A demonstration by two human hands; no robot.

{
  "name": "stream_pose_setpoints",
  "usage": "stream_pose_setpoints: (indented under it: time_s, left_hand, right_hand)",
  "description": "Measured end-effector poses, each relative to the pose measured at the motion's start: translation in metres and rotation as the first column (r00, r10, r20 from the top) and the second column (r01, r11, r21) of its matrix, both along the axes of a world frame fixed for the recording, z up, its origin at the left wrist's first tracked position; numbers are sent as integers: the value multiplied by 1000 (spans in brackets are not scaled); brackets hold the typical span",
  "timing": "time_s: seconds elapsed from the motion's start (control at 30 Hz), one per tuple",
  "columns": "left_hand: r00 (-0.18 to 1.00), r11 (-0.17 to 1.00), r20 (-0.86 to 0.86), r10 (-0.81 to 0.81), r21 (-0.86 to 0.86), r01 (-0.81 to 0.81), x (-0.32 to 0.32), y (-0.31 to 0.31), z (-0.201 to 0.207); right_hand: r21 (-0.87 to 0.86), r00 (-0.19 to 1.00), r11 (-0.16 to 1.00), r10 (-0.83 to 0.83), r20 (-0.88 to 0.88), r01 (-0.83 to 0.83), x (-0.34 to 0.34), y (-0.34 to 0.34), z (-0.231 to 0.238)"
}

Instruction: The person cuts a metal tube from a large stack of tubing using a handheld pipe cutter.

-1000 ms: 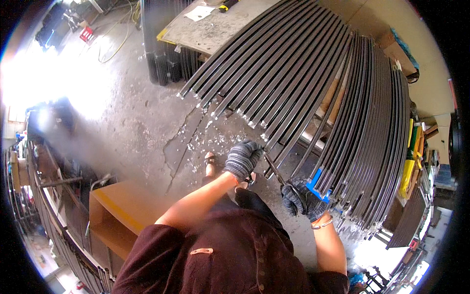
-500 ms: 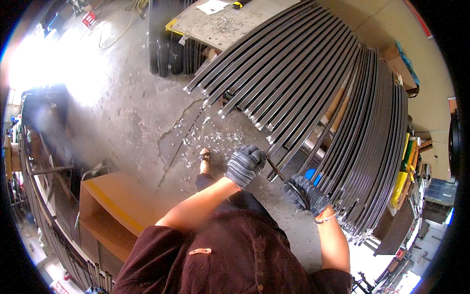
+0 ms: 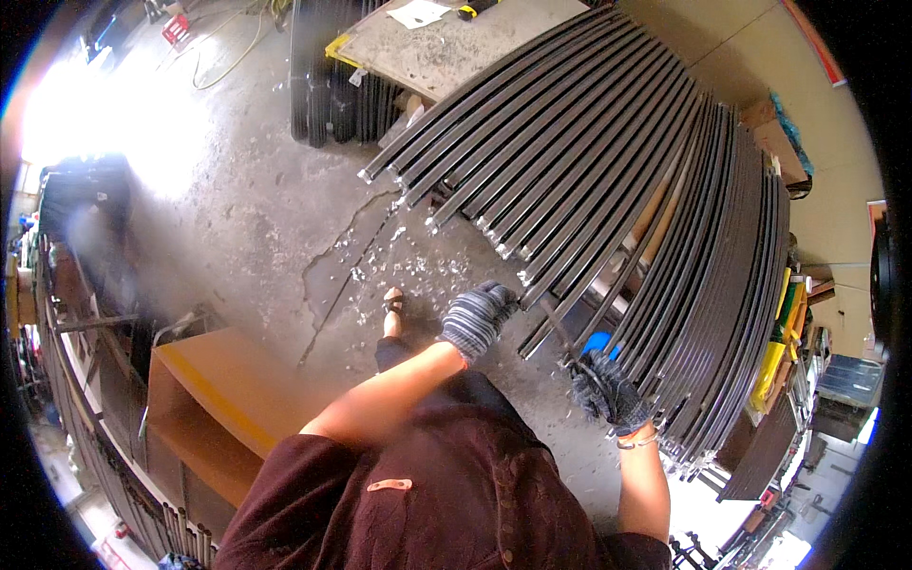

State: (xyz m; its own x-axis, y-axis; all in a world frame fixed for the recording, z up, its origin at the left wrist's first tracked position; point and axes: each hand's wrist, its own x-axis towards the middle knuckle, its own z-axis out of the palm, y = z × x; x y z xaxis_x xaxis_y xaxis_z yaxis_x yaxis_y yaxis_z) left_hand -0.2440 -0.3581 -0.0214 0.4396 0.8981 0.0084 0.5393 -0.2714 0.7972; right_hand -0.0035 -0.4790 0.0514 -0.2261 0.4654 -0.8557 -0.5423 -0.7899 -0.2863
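A grey striped glove covers my left hand [image 3: 478, 323]. Its fingers are curled at the near ends of the dark metal tubes [image 3: 560, 171]; what they grip, if anything, is hidden. My right hand [image 3: 611, 391], in a darker grey glove, is closed around a thin dark rod-like tool [image 3: 560, 328]. That tool slants up and left from the fist toward the tube ends, and its exact kind is unclear. Ragged whitish wrapping clings to many tube ends. A second, tighter row of dark tubes [image 3: 722, 256] lies just beyond my right hand.
White scraps [image 3: 408, 256] litter the concrete floor by my foot. A large open cardboard box [image 3: 214, 399] stands at the left. Behind the tubes is a worktable [image 3: 408, 47] with paper and a yellow-black tool on it. A blue round object [image 3: 600, 345] shows beneath the tubes.
My right hand has moved a little right and down, away from my left hand, with the thin tool. My left hand has barely shifted.
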Motion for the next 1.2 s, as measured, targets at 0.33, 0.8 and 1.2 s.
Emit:
stream_pose_setpoints:
  time_s: [0.33,0.8,1.2]
  left_hand:
    - [984,843,156,86,-537,11,9,2,-14]
    - [891,984,417,-178,102,149,-1,3,44]
    - [713,187,283,641,-959,213,-35,-26,-174]
  right_hand:
    - [497,816,835,-106,568,-237,-42,67,1]
    - [289,180,785,-227,957,-548,-38,67,-29]
    - [589,785,804,-314,534,-79,-64,99,26]
